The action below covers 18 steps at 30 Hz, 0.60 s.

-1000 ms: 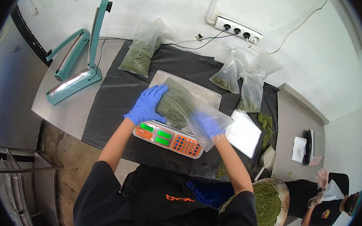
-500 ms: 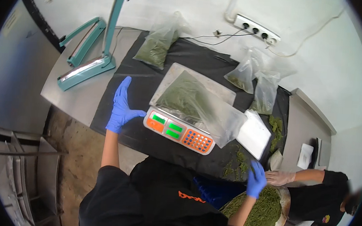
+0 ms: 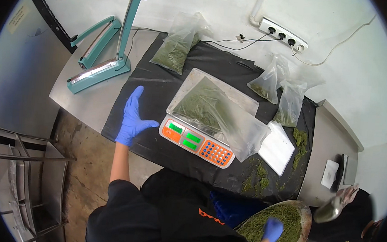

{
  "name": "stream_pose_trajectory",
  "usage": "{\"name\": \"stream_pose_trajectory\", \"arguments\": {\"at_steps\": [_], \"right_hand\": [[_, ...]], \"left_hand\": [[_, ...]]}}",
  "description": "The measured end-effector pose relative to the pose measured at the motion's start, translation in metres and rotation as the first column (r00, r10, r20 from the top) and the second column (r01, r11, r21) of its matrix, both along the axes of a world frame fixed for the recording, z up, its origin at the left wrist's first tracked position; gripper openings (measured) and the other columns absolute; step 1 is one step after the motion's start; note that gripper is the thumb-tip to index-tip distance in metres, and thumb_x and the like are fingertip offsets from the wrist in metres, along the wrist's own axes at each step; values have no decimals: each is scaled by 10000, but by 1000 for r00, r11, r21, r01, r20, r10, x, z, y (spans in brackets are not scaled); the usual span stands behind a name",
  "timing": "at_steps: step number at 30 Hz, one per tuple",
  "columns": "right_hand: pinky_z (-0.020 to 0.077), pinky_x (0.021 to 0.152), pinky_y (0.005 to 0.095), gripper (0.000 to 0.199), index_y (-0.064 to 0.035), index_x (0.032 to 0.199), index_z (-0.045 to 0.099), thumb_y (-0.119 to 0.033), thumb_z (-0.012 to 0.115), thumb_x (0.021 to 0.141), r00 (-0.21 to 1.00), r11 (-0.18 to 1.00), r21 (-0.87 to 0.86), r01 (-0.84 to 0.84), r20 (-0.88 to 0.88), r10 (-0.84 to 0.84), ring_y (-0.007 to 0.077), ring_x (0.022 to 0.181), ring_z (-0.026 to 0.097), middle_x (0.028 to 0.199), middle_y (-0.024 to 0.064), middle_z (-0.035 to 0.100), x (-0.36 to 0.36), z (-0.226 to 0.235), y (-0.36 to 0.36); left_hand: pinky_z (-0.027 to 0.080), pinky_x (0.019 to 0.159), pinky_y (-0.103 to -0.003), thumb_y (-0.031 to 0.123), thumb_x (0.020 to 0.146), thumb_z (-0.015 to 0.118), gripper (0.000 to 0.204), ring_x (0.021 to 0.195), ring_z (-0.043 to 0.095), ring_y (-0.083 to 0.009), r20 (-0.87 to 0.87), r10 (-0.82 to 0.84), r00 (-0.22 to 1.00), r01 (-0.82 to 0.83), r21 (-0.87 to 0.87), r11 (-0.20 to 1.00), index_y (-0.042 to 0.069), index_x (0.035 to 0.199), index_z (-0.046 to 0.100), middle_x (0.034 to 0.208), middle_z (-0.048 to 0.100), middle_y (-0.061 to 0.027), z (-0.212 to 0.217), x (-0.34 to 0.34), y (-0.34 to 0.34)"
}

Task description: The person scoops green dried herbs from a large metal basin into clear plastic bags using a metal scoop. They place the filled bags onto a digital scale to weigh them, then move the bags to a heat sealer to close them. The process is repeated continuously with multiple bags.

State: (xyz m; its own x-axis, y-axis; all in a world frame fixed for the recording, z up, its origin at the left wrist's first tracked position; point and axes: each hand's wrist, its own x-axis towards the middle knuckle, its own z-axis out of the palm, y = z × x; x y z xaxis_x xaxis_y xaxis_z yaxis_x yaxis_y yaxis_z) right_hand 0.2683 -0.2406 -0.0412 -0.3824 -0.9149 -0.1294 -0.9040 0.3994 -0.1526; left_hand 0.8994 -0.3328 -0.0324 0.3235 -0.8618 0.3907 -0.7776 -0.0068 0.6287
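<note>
The left hand (image 3: 132, 118), in a blue glove, hovers over the black mat (image 3: 159, 89) just left of the scale (image 3: 196, 141), fingers straight and together, thumb spread toward the scale, holding nothing. The right hand (image 3: 272, 230), also gloved blue, is low on the near right, sunk into the green herb that fills a round bowl (image 3: 306, 216); its fingers curl down into the heap, and I cannot tell whether they pinch any of it.

On the scale's steel pan lies a clear bag (image 3: 217, 113) part filled with green herb, its open end hanging over the right edge of the scale. The scale has green displays and orange keys on its near face.

Far on the mat stands another filled bag (image 3: 176, 44). To the far right two smaller bags (image 3: 278, 89) stand side by side. A stack of flat empty bags (image 3: 277, 147) lies just right of the scale, with loose herb crumbs (image 3: 258, 176) scattered near it. A teal heat sealer (image 3: 102, 64), its arm raised, sits on the steel table (image 3: 90, 101) at the far left. A power strip (image 3: 283, 35) is fixed to the wall. At the near right edge another person (image 3: 349, 219) in black holds a metal scoop (image 3: 329, 211).
</note>
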Motion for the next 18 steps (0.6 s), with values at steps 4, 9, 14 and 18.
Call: {"name": "stream_pose_trajectory", "arguments": {"at_steps": [4,9,14,18], "right_hand": [[408,566,242,199,39,818,609,-149,560,857,788,932,-361,30,582,199,83,623,487,690,35,573,121,20,-137],[471,625,293,178,18,965,619,-51,580,806,671,924,-381,41,695,257,146,656,585,834,94,634,172,18,-225],[451,583,338,281,-42,934,628,-299,573,833,961,934,-298,196,246,-123,233,605,593,650,128,613,115,13,-206],[464,797,308,404,-60,1111,568,-88,669,721,979,836,-542,83,203,35,257,1007,559,1212,173,495,78,-58,-154]], "left_hand": [[270,1035,-386,510,476,787,1108,1243,335,-313,41,-110,993,111,-12,994,35,1341,284,1355,344,-153,11,-15,-25],[272,1028,-385,469,543,773,996,1234,347,-313,-17,-126,992,123,-102,987,32,1320,329,1339,368,-158,22,-28,-28],[241,1045,-377,321,656,726,822,1252,327,-317,-73,-214,974,199,-175,964,30,1321,339,1339,359,-172,31,-49,-42],[208,1053,-414,345,586,768,919,1263,302,-335,139,-572,808,583,-51,811,69,1343,326,1339,356,-182,58,-130,-69]]}}
